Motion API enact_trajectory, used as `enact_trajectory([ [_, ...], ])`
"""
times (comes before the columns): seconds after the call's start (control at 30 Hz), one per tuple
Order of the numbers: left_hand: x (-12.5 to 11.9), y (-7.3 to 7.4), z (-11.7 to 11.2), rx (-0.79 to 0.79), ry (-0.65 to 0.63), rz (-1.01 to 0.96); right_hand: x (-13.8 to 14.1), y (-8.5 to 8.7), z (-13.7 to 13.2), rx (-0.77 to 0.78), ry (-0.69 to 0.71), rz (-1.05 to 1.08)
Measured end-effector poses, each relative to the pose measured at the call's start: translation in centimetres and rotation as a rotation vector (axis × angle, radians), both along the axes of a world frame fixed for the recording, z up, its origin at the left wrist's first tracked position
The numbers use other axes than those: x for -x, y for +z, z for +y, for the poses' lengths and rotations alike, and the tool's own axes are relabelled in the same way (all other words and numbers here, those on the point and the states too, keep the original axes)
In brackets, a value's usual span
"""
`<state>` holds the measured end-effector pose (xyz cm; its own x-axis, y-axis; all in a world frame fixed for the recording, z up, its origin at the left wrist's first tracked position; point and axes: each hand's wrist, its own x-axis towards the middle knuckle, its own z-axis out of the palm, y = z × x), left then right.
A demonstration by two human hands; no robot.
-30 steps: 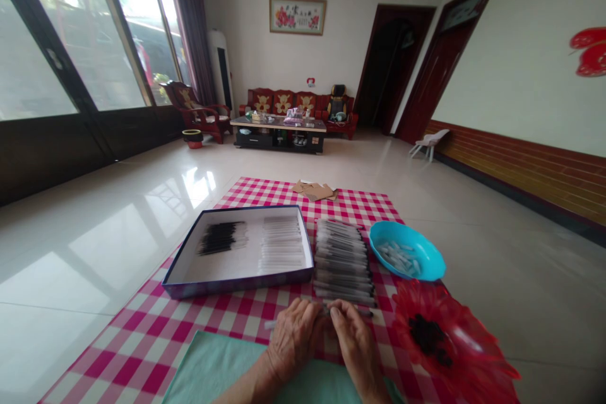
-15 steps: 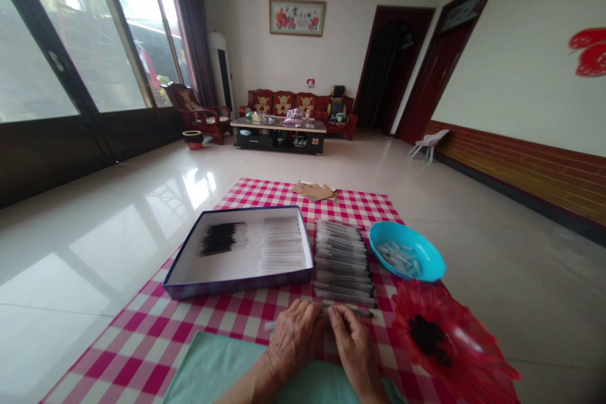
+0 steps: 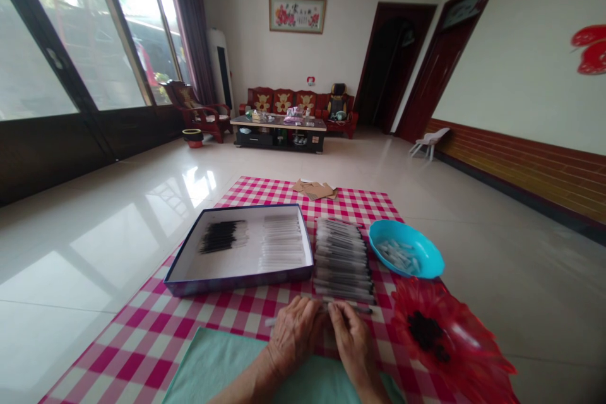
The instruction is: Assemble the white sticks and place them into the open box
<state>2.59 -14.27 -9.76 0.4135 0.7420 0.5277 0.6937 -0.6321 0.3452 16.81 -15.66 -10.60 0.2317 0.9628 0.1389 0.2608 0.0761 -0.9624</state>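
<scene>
My left hand (image 3: 296, 331) and my right hand (image 3: 353, 347) both hold a slim black-and-clear pen (image 3: 355, 308), which lies crosswise just in front of a tight row of similar pens (image 3: 341, 259) on a pink checked cloth (image 3: 255, 309). The middle of the held pen is hidden by my fingers. An open, shallow blue-rimmed box (image 3: 237, 286) to the left holds a bunch of black refills and a bunch of clear tubes. My forearms rest over a pale green towel (image 3: 222, 366).
A blue bowl (image 3: 428, 262) of small clear parts stands right of the row, and a red flower-shaped dish (image 3: 473, 353) with dark small parts lies nearer me. Cardboard scraps (image 3: 312, 189) lie on the far cloth. Tiled floor surrounds the cloth.
My hands stay on the pen with almost no movement. The whole view shifts slightly with my head.
</scene>
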Motion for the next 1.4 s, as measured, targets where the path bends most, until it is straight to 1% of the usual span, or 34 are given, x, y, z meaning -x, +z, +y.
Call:
enact_trajectory([
  [0.1,0.0,0.2,0.0,0.006,0.001,0.006,-0.2,0.3,-0.2,-0.044,-0.006,0.012],
  [0.2,0.0,0.2,0.0,0.02,0.009,0.011,-0.3,0.1,-0.6,-0.104,-0.014,0.024],
  [0.27,0.0,-0.1,0.0,0.033,0.01,0.012,-0.3,0.0,-0.8,-0.172,-0.043,-0.012],
  [0.33,0.0,-0.5,0.2,0.048,0.006,0.003,-0.4,0.2,-1.0,-0.264,-0.062,-0.075],
  [0.43,0.1,-1.0,0.4,0.07,-0.017,-0.019,-1.6,1.7,-1.3,-0.394,-0.096,-0.249],
  [0.5,0.2,-1.2,0.5,0.081,-0.031,-0.032,-3.4,3.1,-1.5,-0.441,-0.178,-0.415],
  [0.57,0.3,-1.2,0.5,0.085,-0.035,-0.042,-5.9,4.1,-1.7,-0.427,-0.298,-0.582],
  [0.63,0.3,-1.1,0.4,0.08,-0.037,-0.047,-8.7,4.3,-1.9,-0.35,-0.406,-0.737],
  [0.7,0.3,-1.0,0.4,0.076,-0.043,-0.048,-11.0,4.0,-2.0,-0.233,-0.446,-0.862],
  [0.77,0.2,-1.0,0.4,0.076,-0.045,-0.049,-12.1,3.8,-1.9,-0.208,-0.454,-0.951],
  [0.83,0.2,-1.0,0.4,0.078,-0.04,-0.051,-11.5,4.1,-1.9,-0.284,-0.455,-0.978],
  [0.9,0.2,-1.0,0.4,0.08,-0.038,-0.049,-9.5,4.6,-1.8,-0.401,-0.422,-0.927],
  [0.93,0.3,-1.0,0.4,0.082,-0.039,-0.048,-8.2,4.8,-1.8,-0.45,-0.38,-0.879],
  [0.97,0.3,-1.0,0.4,0.083,-0.042,-0.047,-6.7,4.8,-1.7,-0.487,-0.308,-0.827],
  [1.03,0.3,-1.0,0.3,0.081,-0.053,-0.046,-3.9,4.4,-1.5,-0.498,-0.152,-0.728],
  [1.1,0.3,-1.0,0.3,0.079,-0.06,-0.048,-1.8,3.5,-1.3,-0.472,-0.056,-0.65],
  [1.17,0.3,-0.8,0.2,0.075,-0.063,-0.049,-0.7,2.4,-1.1,-0.433,0.008,-0.584],
  [1.23,0.3,-0.6,0.2,0.068,-0.068,-0.045,-0.5,1.4,-1.0,-0.386,0.043,-0.509],
  [1.3,0.3,-0.5,0.2,0.058,-0.077,-0.03,-0.8,0.9,-0.9,-0.306,0.049,-0.409],
  [1.4,0.4,-0.3,0.2,0.041,-0.083,0.002,-1.2,0.7,-0.7,-0.096,0.051,-0.192],
])
